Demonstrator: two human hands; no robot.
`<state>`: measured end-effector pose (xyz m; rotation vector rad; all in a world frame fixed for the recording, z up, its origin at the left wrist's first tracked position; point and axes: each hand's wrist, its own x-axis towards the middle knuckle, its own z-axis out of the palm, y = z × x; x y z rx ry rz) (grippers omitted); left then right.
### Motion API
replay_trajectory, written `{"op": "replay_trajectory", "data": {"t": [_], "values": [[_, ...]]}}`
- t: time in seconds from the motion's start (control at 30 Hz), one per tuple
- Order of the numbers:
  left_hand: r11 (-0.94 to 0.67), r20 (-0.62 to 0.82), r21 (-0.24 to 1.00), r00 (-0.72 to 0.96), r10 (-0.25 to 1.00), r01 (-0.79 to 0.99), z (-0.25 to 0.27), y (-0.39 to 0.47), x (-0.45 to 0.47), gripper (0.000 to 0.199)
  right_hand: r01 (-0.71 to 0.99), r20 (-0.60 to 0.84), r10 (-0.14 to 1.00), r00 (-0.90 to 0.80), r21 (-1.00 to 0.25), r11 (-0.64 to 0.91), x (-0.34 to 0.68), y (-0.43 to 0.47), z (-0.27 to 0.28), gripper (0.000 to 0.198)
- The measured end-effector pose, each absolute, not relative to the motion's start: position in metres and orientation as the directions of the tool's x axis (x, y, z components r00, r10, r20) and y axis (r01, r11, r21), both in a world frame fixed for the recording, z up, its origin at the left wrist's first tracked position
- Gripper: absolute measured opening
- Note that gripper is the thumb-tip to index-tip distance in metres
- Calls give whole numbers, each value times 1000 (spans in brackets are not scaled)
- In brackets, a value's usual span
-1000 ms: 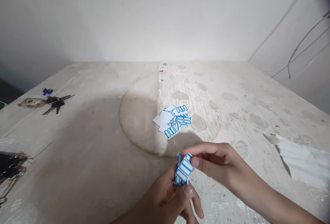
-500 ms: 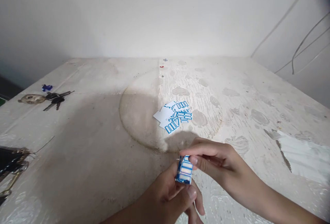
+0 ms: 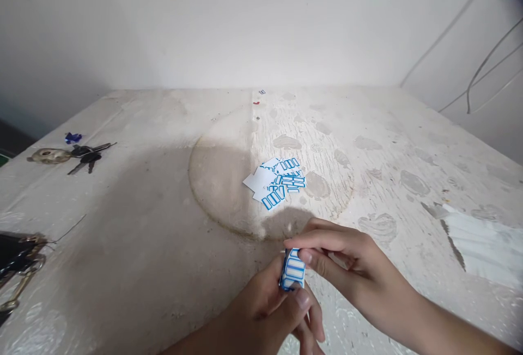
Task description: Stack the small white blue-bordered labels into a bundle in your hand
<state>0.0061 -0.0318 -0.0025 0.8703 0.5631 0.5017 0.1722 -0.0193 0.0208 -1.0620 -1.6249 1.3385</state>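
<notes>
Low in the view, both hands are closed on a small stack of blue-and-white paper labels [image 3: 294,269], printed with blue-outlined rectangles. My left hand [image 3: 278,306] holds it from below, its thumb across the lower end. The upper end is pinched between the thumb and index finger of my right hand [image 3: 343,257]. Beyond the hands, a loose pile of similar labels [image 3: 273,183] lies on the table, some plain white side up. The back of the held stack is hidden by my fingers.
Keys [image 3: 87,156] on a tan fob and a blue scrap [image 3: 73,138] lie on the left of the table [image 3: 163,268]. A black item with a metal clasp [image 3: 20,284] is at the near left. Torn white paper [image 3: 482,246] lies on the right. Wires [image 3: 476,80] hang by the wall.
My left thumb has shifted slightly up over the lower end of the held stack. Both hands keep their grip; the pile on the table is the same.
</notes>
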Motion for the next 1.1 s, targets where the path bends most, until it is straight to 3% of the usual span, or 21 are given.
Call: {"op": "replay_trajectory", "data": {"t": [0.33,0.9,1.1], "values": [[656,-218,701,791,571,-280,-3,-29,3,28,155,52,930,-364,-981,115,171,-20,20,24],[647,-231,704,767,599,-293,-8,-34,3,26,226,94,946,-311,-959,169,165,-23,19,30],[642,-217,697,761,612,-318,-8,-34,5,32,134,-11,951,-309,-990,32,164,-25,17,29]]}}
